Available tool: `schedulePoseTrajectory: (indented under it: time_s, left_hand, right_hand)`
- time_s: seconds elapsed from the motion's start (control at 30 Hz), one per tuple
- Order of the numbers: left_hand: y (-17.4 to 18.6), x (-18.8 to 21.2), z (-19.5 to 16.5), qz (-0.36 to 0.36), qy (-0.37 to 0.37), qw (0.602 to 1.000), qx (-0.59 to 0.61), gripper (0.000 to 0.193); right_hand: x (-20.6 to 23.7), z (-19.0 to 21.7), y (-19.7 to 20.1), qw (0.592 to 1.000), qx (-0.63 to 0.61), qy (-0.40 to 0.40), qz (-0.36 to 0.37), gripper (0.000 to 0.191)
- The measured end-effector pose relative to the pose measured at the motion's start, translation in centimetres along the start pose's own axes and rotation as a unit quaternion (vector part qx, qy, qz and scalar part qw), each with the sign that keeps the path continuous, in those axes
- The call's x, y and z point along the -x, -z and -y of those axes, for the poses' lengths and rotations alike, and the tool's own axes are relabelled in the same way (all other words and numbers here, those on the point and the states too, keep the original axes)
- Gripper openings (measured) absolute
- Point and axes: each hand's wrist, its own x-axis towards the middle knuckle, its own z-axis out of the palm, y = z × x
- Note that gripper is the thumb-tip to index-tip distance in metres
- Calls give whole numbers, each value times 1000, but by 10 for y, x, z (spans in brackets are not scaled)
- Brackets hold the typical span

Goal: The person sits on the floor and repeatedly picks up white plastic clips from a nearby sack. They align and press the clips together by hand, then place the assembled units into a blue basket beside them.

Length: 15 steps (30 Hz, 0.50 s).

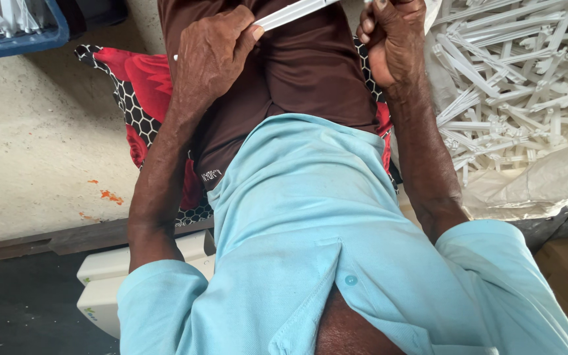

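My left hand [213, 56] and my right hand [394, 41] are both raised over my lap at the top of the view. Between them runs a long, thin white plastic strip [292, 13]. The left hand pinches one end between thumb and fingers. The right hand is closed around the other end, which runs out of the frame. Below the hands are my brown trousers [310, 72] and light blue shirt [310, 217].
A large pile of white plastic pieces [520, 72] lies in a white sack [547, 187] at the right. A blue crate [18, 36] with more white pieces stands at the top left. I sit on a red and black cushion [136, 92] on concrete floor [34, 151]. A white box [103, 289] is at the lower left.
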Motion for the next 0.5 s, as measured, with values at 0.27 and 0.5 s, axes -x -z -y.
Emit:
schedulePoseTrajectory:
  time_s: [0.27,0.5]
  left_hand:
    - [8,-4,16,33,-26,999,-18,25]
    - [12,-11,24,-12,-61,997,-35,23]
  right_hand:
    - [1,-13,-9,979,175,95,-31,23]
    - [-22,-28,2,946,292,97,-100,43]
